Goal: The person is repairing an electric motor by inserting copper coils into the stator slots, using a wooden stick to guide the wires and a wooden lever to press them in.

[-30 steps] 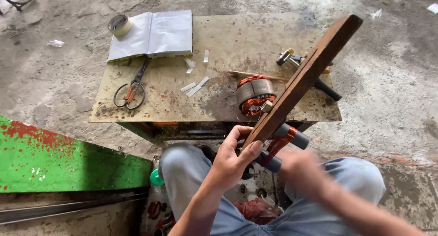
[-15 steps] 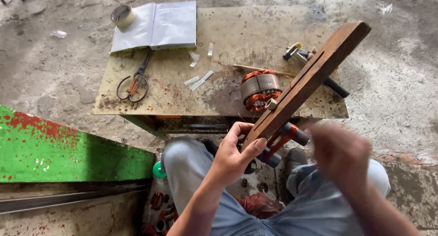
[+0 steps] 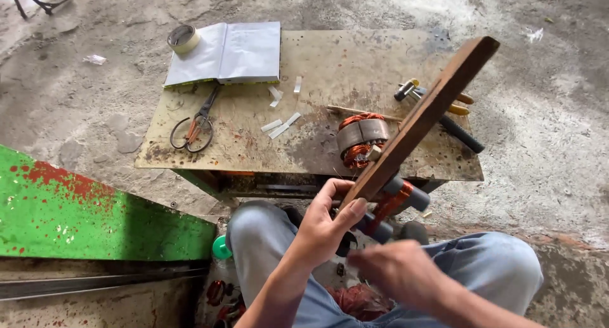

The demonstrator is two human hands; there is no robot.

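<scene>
My left hand point(image 3: 325, 221) grips the lower end of a long brown wooden board point(image 3: 424, 116) that slants up to the right over the low table point(image 3: 317, 68). Grey pegs and a band of copper wire point(image 3: 394, 201) sit on the board's underside near my hand. My right hand point(image 3: 398, 272), blurred, hovers just below the pegs over my lap; whether it holds anything cannot be made out. A grey stator with copper windings point(image 3: 360, 139) rests on the table behind the board.
Scissors point(image 3: 195, 125), an open notebook point(image 3: 227, 52), a tape roll point(image 3: 183, 38), white paper strips point(image 3: 280, 125) and hand tools point(image 3: 444, 112) lie on the table. A green, red-spotted panel point(image 3: 89, 214) stands at left. Copper wire scraps point(image 3: 355, 299) lie between my knees.
My right hand has moved left and down, from beside the board to below the pegs. The board stays in my left hand's grip at about the same slant.
</scene>
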